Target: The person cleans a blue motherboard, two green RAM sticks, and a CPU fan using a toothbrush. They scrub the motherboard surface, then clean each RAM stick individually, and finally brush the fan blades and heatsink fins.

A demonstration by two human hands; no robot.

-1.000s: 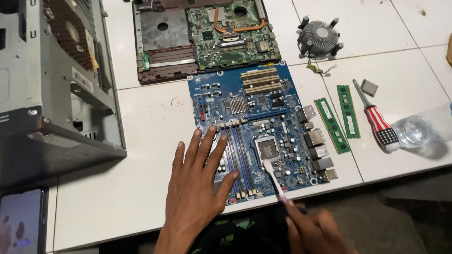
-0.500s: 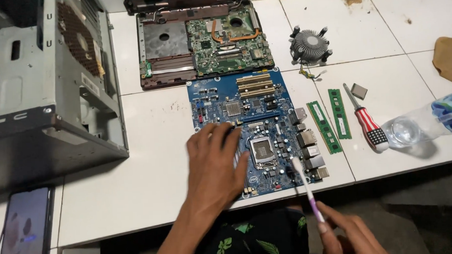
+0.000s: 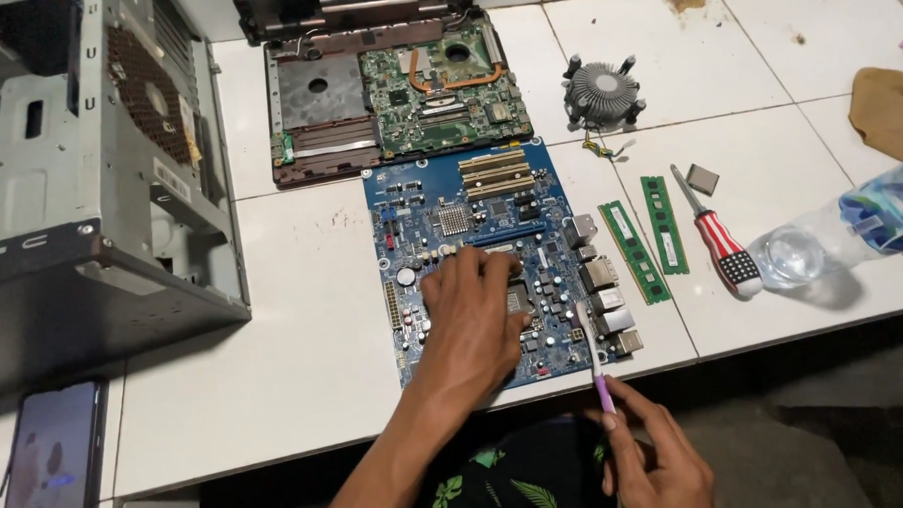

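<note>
Head view shows us bent over a white tiled table [image 3: 274, 320] with a blue circuit board [image 3: 490, 198] lying flat near its front edge. Our left hand [image 3: 469, 323] rests palm down on the middle of the board, fingers loosely spread and pressing on it, gripping nothing. Our right hand [image 3: 654, 457] sits lower, just off the table edge, with thumb and fingers pinched around the purple handle of a toothbrush [image 3: 590, 354]. The brush slants up so its head lies over the board's right edge, beside the row of metal ports [image 3: 602, 279].

Behind the blue board, touching its far edge, we see a green laptop board [image 3: 436, 94] in its dark shell. A round cooling fan [image 3: 601, 89] stands to the right of it. Two green memory sticks [image 3: 646, 237] lie side by side just right of the board, then a screwdriver [image 3: 716, 235] with a striped handle, and a small square chip [image 3: 702, 179] near its tip. A clear plastic bottle [image 3: 851, 230] lies on its side at the far right. A grey computer case [image 3: 89, 197] fills the left, and a phone [image 3: 53, 458] lies near the lower left corner.
</note>
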